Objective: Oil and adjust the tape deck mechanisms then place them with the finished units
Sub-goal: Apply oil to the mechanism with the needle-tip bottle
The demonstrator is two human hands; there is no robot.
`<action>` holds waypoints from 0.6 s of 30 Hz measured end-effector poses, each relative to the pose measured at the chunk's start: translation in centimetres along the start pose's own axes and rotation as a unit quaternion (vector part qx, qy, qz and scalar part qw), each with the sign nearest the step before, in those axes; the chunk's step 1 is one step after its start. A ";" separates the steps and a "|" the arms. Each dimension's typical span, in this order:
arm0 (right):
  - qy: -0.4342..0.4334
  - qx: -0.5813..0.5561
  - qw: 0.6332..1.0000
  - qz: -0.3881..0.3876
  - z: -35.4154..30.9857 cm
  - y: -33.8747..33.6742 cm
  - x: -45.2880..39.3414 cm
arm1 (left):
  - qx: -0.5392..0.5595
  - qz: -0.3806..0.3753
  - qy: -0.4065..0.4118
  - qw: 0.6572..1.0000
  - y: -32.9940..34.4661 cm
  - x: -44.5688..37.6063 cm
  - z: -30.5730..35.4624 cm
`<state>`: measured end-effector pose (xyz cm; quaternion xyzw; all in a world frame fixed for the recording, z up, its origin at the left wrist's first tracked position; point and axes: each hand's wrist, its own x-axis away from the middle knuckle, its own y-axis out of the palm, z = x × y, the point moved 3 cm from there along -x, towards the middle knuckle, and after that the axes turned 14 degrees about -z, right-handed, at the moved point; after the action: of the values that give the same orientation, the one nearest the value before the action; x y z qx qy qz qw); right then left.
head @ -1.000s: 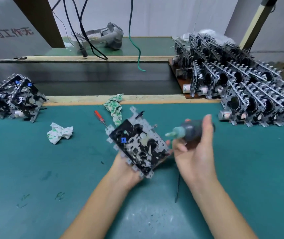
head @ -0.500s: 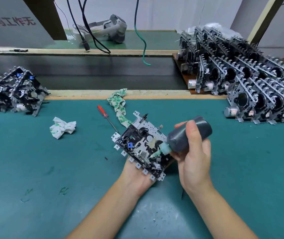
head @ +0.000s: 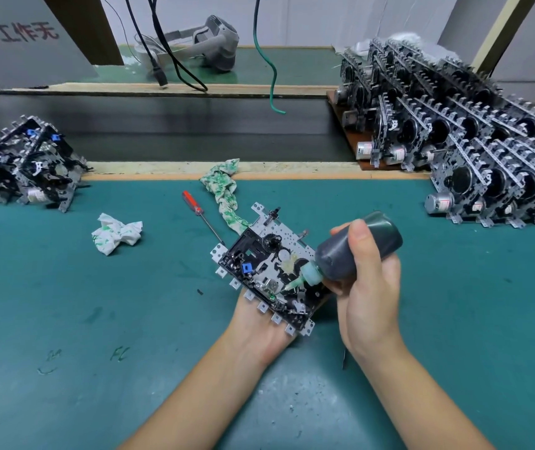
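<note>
Green bench mat (head: 65,303), red characters "工作无" on grey sign (head: 16,43), left hand (head: 259,336) cradling mechanism (head: 269,267), right hand (head: 370,293) gripping oil bottle (head: 354,251)

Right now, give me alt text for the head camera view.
A right hand tips a dark oil bottle nozzle-down onto a tape deck mechanism held from beneath by the left hand, above a green table. Rows of mechanisms stand at right; a red screwdriver lies nearby.

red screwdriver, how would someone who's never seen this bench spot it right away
Start at the green work mat, then find the tape deck mechanism held above its middle. The red screwdriver lies flat just left of that, beside the crumpled printed rag. Its red handle is the only red thing on the mat.
</note>
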<state>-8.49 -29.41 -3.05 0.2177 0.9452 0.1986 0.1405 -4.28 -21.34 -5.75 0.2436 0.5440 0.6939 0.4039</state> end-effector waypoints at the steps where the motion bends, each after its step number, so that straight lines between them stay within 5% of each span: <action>1: 0.000 -0.005 1.000 0.002 0.0 0.0 0.0 | 0.033 -0.037 -0.006 0.999 0.6 -0.1 -0.1; 4: 0.011 -0.034 0.999 0.019 -0.1 -0.2 0.1 | 0.016 -0.014 -0.002 1.000 0.0 -0.1 0.2; 6: 0.017 -0.088 0.995 0.046 -0.5 -0.8 -0.2 | 0.053 -0.063 -0.010 0.997 0.3 0.0 0.6; 8: 0.012 -0.163 0.984 0.074 -1.3 -2.0 -0.9 | -0.091 0.044 0.011 0.995 -0.4 -0.1 1.2; 9: 0.009 -0.196 0.976 0.091 -1.7 -2.6 -1.4 | -0.239 0.143 0.043 0.960 -1.1 0.2 1.9; 11: -0.001 -0.231 0.966 0.112 -2.3 -3.5 -2.1 | -0.493 0.265 0.110 0.821 -0.7 0.7 3.2; 13: -0.001 -0.223 0.967 0.122 -2.2 -3.9 -2.4 | -0.634 0.246 0.125 0.723 -0.2 0.6 3.4; 18: 0.054 -0.071 0.993 0.081 -1.0 -4.2 -2.4 | -0.758 0.223 0.135 0.598 -0.1 0.9 3.5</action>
<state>-8.27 -34.34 -3.64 0.2722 0.9141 0.2876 0.0873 -1.97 -18.62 -4.94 -0.1325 -0.2004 0.9504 0.1977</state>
